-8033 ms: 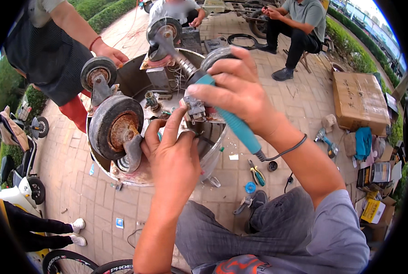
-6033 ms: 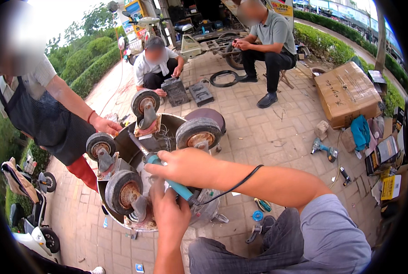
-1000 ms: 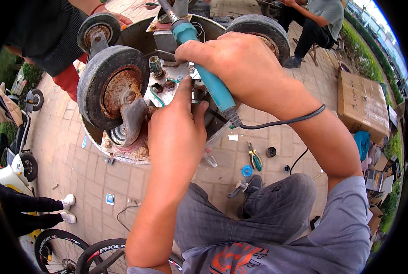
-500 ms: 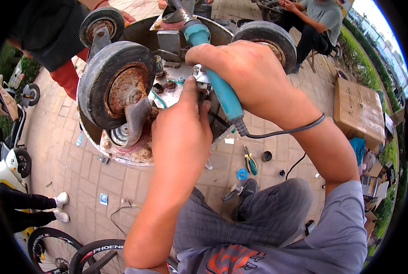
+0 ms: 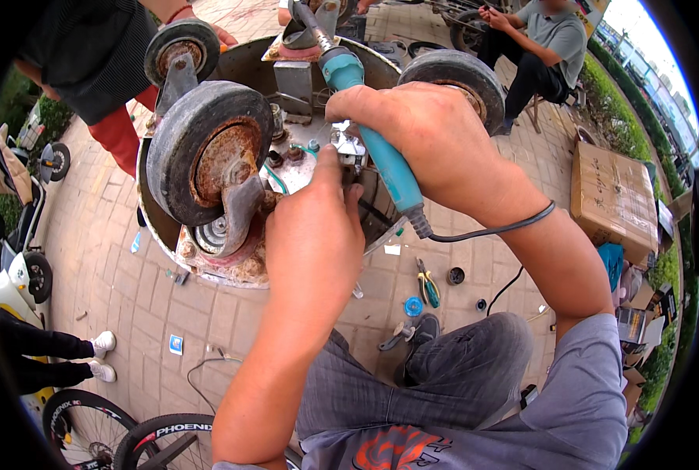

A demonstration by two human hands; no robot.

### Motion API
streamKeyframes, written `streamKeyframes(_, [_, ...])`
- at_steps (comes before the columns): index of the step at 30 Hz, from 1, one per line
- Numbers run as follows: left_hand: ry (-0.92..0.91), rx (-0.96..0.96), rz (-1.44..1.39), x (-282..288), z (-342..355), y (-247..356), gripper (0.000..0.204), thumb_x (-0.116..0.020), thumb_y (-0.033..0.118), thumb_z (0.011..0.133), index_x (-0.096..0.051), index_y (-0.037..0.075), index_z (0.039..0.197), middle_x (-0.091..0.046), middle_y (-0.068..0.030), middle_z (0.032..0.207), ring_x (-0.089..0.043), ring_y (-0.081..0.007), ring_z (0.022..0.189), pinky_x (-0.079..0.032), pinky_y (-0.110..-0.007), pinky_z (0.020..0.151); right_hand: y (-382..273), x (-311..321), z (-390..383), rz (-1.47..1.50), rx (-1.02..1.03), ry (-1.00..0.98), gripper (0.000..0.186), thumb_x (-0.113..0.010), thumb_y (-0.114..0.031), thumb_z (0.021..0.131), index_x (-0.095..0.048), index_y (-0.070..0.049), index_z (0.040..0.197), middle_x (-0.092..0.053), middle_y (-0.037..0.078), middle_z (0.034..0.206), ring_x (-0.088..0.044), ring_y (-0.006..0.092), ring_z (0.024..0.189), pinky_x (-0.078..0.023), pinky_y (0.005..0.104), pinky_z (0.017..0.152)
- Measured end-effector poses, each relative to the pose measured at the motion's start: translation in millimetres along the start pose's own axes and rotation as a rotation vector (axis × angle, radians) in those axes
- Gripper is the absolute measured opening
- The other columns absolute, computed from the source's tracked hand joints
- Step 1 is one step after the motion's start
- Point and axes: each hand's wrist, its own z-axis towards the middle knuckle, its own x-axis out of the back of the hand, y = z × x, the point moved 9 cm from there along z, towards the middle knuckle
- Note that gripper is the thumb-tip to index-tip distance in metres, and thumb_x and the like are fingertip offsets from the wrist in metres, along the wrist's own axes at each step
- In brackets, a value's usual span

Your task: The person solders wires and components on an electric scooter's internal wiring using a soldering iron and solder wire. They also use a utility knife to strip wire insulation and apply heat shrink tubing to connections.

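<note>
My right hand is wrapped round the teal handle of a corded soldering iron, whose metal barrel points up and away. My left hand has its index finger against a small shiny metal-and-white part. Its thumb is bent in close by, near a black cable; what they pinch is hidden. Both hands are over an upturned round metal base with rusty caster wheels, the nearest wheel beside my left hand. A green wire curves past bolts there.
Pliers, a blue round lid and a black cap lie on the paving. A cardboard box stands at right. Another person's hand is by the far-left wheel; someone sits at far right. Bicycle wheels are lower left.
The base and its wheels sit slightly lower and further right in view. Both hands keep their places around the metal part, with the soldering iron still in my right hand.
</note>
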Motion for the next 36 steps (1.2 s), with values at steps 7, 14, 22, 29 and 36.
streamKeyframes(7, [-0.008, 0.006, 0.017, 0, 1, -1, 0.036, -0.059, 0.014, 0.088, -0.056, -0.006, 0.118, -0.065, -0.0237, 0.073, -0.065, -0.0411, 0.068, -0.051, -0.048, 0.062, 1, -1, -2, 0.030, -0.028, -0.064, 0.029, -0.065, -0.010, 0.073, -0.061, -0.013, 0.102, -0.063, 0.007, 0.070, -0.066, 0.0273, 0.067, -0.051, 0.0362, 0.059])
streamKeyframes(14, [-0.042, 0.004, -0.014, -5, 1, -3, 0.036, -0.059, 0.014, 0.088, -0.055, -0.006, 0.119, -0.066, -0.0230, 0.075, -0.065, -0.0411, 0.070, -0.051, -0.049, 0.062, -6, 0, 3, 0.021, 0.053, -0.028, 0.023, -0.066, -0.017, 0.073, -0.061, -0.013, 0.095, -0.062, 0.004, 0.065, -0.067, 0.0251, 0.064, -0.051, 0.0354, 0.053])
streamKeyframes(22, [-0.045, -0.019, -0.024, -5, -1, -1, 0.039, -0.058, 0.011, 0.087, -0.052, -0.007, 0.122, -0.066, -0.0230, 0.079, -0.065, -0.0405, 0.072, -0.050, -0.049, 0.063, -3, -4, 3, -0.027, 0.004, -0.088, 0.028, -0.067, -0.017, 0.072, -0.059, -0.014, 0.099, -0.062, 0.004, 0.066, -0.067, 0.0252, 0.066, -0.051, 0.0363, 0.057])
streamKeyframes(29, [-0.035, -0.017, -0.014, -4, -1, 1, 0.042, -0.058, 0.008, 0.087, -0.052, -0.006, 0.126, -0.065, -0.0238, 0.080, -0.065, -0.0399, 0.073, -0.050, -0.047, 0.064, 2, 5, -2, 0.094, 0.016, -0.042, 0.030, -0.066, -0.014, 0.073, -0.058, -0.014, 0.101, -0.065, 0.006, 0.074, -0.066, 0.0268, 0.073, -0.052, 0.0372, 0.061])
streamKeyframes(36, [-0.012, -0.044, 0.016, -6, -1, 1, 0.042, -0.057, 0.012, 0.089, -0.052, -0.002, 0.128, -0.065, -0.0234, 0.078, -0.064, -0.0407, 0.071, -0.049, -0.049, 0.064, 10, 20, -4, 0.184, -0.010, -0.015, 0.034, -0.065, -0.007, 0.074, -0.057, -0.015, 0.106, -0.065, 0.006, 0.076, -0.066, 0.0290, 0.073, -0.052, 0.0374, 0.062])
